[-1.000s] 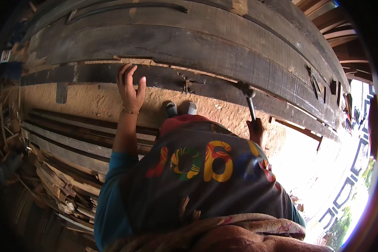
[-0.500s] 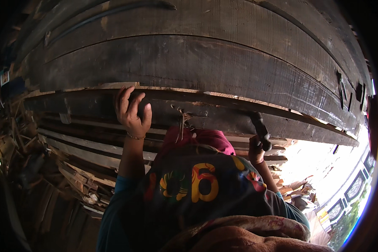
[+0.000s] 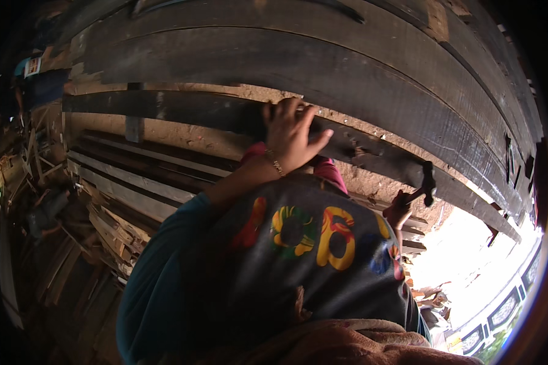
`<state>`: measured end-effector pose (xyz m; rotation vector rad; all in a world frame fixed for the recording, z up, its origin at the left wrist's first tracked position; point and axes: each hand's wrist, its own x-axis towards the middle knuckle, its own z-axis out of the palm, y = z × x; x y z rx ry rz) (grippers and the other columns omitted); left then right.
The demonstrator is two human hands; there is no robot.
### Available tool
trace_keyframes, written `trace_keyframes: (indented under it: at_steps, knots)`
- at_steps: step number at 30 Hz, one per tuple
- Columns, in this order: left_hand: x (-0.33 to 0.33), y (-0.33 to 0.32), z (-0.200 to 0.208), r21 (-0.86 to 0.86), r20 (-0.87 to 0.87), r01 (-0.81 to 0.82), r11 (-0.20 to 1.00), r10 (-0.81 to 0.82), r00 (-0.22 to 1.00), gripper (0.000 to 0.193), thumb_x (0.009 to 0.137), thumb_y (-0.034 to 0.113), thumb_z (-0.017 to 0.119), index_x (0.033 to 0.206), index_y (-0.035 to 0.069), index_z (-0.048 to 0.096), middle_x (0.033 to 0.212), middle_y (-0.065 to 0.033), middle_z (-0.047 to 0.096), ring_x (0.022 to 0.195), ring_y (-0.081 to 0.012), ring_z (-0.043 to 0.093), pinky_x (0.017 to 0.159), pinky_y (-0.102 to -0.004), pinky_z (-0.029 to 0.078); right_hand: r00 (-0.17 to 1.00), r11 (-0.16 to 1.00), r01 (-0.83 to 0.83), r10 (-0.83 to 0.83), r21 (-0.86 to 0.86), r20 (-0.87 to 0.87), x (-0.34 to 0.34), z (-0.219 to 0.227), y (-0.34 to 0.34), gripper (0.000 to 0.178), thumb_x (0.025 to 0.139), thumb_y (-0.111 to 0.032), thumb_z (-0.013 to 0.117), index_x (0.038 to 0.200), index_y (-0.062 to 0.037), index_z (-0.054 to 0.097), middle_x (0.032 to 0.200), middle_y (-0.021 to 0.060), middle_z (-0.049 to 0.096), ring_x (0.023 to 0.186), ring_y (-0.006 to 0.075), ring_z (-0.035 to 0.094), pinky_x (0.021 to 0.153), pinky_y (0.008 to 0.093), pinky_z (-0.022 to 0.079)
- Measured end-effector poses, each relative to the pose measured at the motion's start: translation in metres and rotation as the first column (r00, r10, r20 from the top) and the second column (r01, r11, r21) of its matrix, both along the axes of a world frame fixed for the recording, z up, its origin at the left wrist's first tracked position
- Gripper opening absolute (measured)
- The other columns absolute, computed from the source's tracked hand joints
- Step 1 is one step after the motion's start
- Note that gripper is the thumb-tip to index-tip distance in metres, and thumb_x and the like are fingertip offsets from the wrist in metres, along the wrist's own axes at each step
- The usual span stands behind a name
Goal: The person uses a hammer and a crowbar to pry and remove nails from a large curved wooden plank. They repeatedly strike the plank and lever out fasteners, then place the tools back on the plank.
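A long dark wooden plank runs across in front of me, with a splintered patch right of its middle. My left hand lies over this plank, fingers spread toward the gap behind it; a bracelet circles its wrist. Whether the palm bears on the wood I cannot tell. On the right, my right hand is closed round the handle of a hammer. The dark hammer head stands raised close to the near side of the plank's right part.
Wide dark boards lie beyond the plank, across a gap. Lighter slats are stacked nearer on the left, beside scrap wood. At the far left stands a person. Bright ground shows at right.
My left hand has moved right along the plank. The plank has come away from the wide boards, so the gap is wider. The hammer, still in my right hand, sits further right.
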<state>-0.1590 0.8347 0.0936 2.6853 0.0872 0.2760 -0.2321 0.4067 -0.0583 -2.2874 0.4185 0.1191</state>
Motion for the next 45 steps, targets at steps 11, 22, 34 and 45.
trace_keyframes:
  at_steps: [11, 22, 34, 45]
  knots:
    - [-0.034, 0.238, 0.057, 0.147, -0.201, 0.431, 0.890, -0.399, 0.895, 0.124, 0.047, 0.063, 0.081, 0.147, 0.020, 0.021, 0.149, -0.0194, 0.013, 0.140, -0.0425, 0.006, 0.112, -0.0588, 0.011, 0.830, 0.804, 0.501, -0.551, 0.320, 0.086, -0.048, 0.086, 0.163, 0.027, 0.091, -0.028, 0.060, 0.073, -0.0101, 0.052, 0.055, -0.0033, 0.041, 0.047, 0.0067, 0.039, 0.044, 0.0238, 0.031]
    - [-0.018, 0.218, 0.038, 0.142, -0.388, 0.573, 0.807, -0.487, 0.782, 0.122, 0.053, 0.055, 0.082, 0.145, 0.004, 0.020, 0.141, -0.0220, 0.029, 0.131, -0.0405, 0.029, 0.111, -0.0525, 0.020, 0.756, 0.660, 0.548, -0.654, 0.514, 0.034, -0.111, 0.103, 0.208, 0.021, 0.093, -0.024, 0.057, 0.076, -0.0120, 0.051, 0.058, -0.0062, 0.042, 0.048, 0.0044, 0.039, 0.043, 0.0220, 0.034]
    - [0.013, 0.186, 0.007, 0.214, -0.607, 0.682, 0.699, -0.452, 0.654, 0.092, 0.056, 0.030, 0.083, 0.128, 0.003, 0.032, 0.121, -0.0233, 0.052, 0.107, -0.0403, 0.055, 0.090, -0.0455, 0.048, 0.605, 0.522, 0.754, -0.787, 0.399, -0.115, -0.252, 0.062, 0.221, 0.026, 0.087, -0.030, 0.065, 0.082, -0.0046, 0.062, 0.059, -0.0059, 0.046, 0.052, 0.0038, 0.042, 0.046, 0.0248, 0.036]
    - [0.005, 0.172, 0.014, 0.336, -0.673, 0.705, 0.624, -0.365, 0.643, 0.085, 0.057, 0.033, 0.083, 0.119, 0.000, 0.035, 0.103, -0.0251, 0.060, 0.092, -0.0408, 0.062, 0.080, -0.0453, 0.052, 0.474, 0.387, 0.852, -0.856, 0.352, -0.205, -0.333, 0.030, 0.244, 0.023, 0.085, -0.025, 0.066, 0.081, -0.0031, 0.062, 0.056, -0.0041, 0.047, 0.047, 0.0049, 0.043, 0.042, 0.0262, 0.035]
